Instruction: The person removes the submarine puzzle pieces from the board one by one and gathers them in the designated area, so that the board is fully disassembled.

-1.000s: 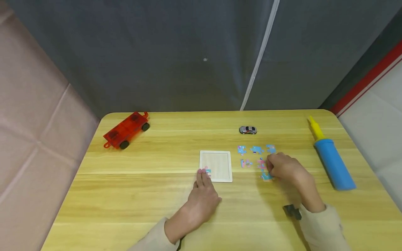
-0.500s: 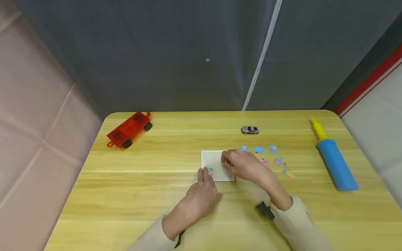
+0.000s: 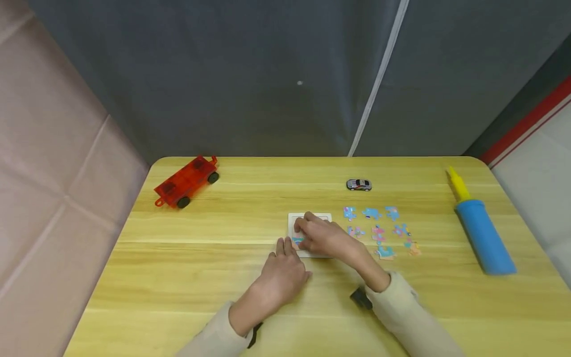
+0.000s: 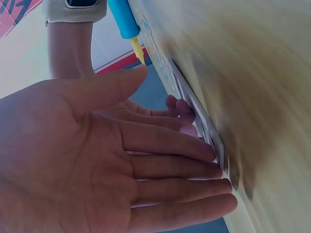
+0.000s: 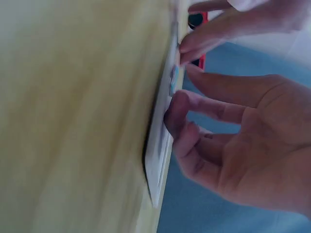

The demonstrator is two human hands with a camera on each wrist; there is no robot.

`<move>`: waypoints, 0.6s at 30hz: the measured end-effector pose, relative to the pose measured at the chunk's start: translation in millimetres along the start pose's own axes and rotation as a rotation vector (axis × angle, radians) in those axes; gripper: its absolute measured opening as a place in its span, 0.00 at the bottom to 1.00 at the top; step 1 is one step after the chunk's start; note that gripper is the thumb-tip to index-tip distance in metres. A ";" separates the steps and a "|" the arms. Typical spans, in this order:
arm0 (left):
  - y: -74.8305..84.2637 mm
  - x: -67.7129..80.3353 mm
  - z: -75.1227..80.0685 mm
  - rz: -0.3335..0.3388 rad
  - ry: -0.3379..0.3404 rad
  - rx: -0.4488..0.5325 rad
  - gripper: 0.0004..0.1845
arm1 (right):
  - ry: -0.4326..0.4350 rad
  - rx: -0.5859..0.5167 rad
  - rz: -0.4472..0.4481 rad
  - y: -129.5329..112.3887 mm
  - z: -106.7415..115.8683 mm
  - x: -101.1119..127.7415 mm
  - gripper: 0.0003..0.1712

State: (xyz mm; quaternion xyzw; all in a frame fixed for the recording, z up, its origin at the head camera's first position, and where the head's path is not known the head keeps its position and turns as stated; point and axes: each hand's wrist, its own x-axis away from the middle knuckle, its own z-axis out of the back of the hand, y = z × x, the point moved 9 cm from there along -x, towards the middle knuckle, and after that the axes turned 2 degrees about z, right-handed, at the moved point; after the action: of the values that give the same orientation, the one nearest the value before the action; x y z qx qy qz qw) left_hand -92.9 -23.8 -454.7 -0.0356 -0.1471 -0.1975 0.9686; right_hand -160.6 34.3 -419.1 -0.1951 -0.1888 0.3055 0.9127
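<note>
A pale square puzzle tray lies on the table, with a blue-and-orange puzzle piece in its near left corner. My left hand rests its straight fingertips at that corner; in the left wrist view, the left palm shows nothing held. My right hand is over the tray, fingers bent. In the right wrist view, the right hand has bent fingers touching the tray, and its thumb stands apart from them beside the puzzle piece. Whether it pinches the piece cannot be told.
Several loose puzzle pieces lie in rows to the tray's right. Behind them stands a small silver toy car. A red wheeled toy trailer is at the back left, a blue hand pump at the right.
My right hand has moved left from the loose pieces onto the tray, reaching the piece in its corner. My left hand stays at the tray's corner. The loose pieces are uncovered.
</note>
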 end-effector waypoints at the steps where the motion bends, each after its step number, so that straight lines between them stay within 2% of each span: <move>1: -0.8 -3.6 -8.7 0.000 0.011 -0.007 0.40 | 0.006 -0.003 0.001 -0.7 -0.9 -0.5 0.11; 4: -2.1 -11.1 -24.7 -0.001 0.041 -0.023 0.40 | 0.018 0.000 -0.010 -1.3 -3.4 -2.0 0.14; 7: -1.8 -10.6 -23.5 -0.005 0.050 -0.031 0.39 | 0.034 -0.009 -0.022 -1.2 -3.2 -2.2 0.17; 9: -0.6 -7.5 -16.8 -0.006 0.033 -0.024 0.37 | 0.067 -0.017 -0.019 2.7 -3.3 -2.8 0.17; 13: 3.0 1.9 2.8 -0.007 -0.008 -0.025 0.31 | 0.098 -0.100 -0.048 8.6 1.5 -4.4 0.14; 18: 6.8 12.3 27.6 0.004 -0.051 -0.044 0.27 | 0.073 -0.261 -0.089 17.1 7.1 -5.7 0.11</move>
State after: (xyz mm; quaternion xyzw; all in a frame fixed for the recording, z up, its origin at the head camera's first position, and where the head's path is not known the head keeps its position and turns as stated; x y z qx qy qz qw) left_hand -87.0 -18.6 -424.8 -0.0621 -0.1672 -0.1980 0.9638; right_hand -176.5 45.0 -422.3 -0.3146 -0.2022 0.2304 0.8984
